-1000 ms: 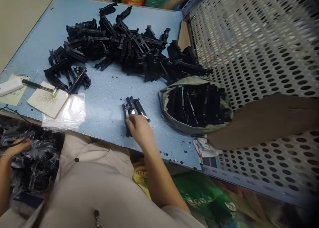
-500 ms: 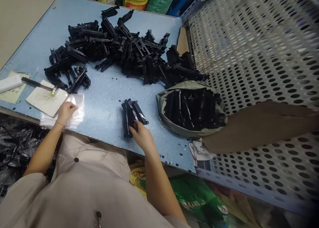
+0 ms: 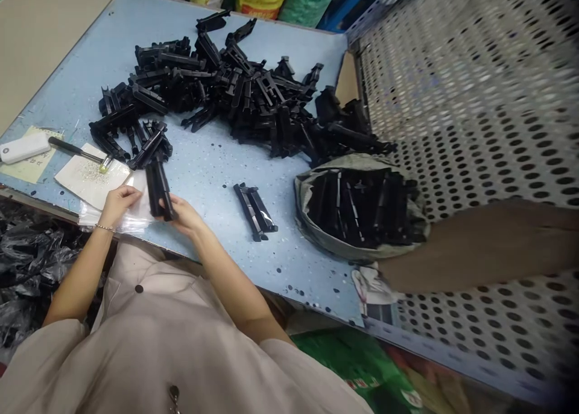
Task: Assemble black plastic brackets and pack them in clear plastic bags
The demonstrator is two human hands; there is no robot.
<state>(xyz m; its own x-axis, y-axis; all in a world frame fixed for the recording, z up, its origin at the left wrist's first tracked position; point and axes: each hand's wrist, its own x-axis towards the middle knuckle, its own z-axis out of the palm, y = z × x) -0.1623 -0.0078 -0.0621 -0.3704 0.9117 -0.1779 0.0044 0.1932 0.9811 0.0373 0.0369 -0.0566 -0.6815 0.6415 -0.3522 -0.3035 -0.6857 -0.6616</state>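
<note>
My right hand (image 3: 183, 216) grips the lower end of a black plastic part (image 3: 158, 187), held upright over the stack of clear plastic bags (image 3: 138, 216). Close by on the left, my left hand (image 3: 121, 203) has its fingers pinched together at the bags; whether a bag edge is between them is too small to tell. Another black part (image 3: 256, 212) lies alone on the blue table (image 3: 203, 166). A large heap of black parts (image 3: 235, 94) spreads across the table behind my hands.
A grey-green sack (image 3: 312, 239) full of black parts stands at the right, beside a perforated metal panel (image 3: 474, 130). On the left lie a white card (image 3: 85, 181), a black-handled tool (image 3: 75, 149) and a white device (image 3: 25, 148).
My right hand has moved left, carrying a black part from the small group at mid-table to beside my left hand. My left hand stays at the bags. The view has shifted slightly.
</note>
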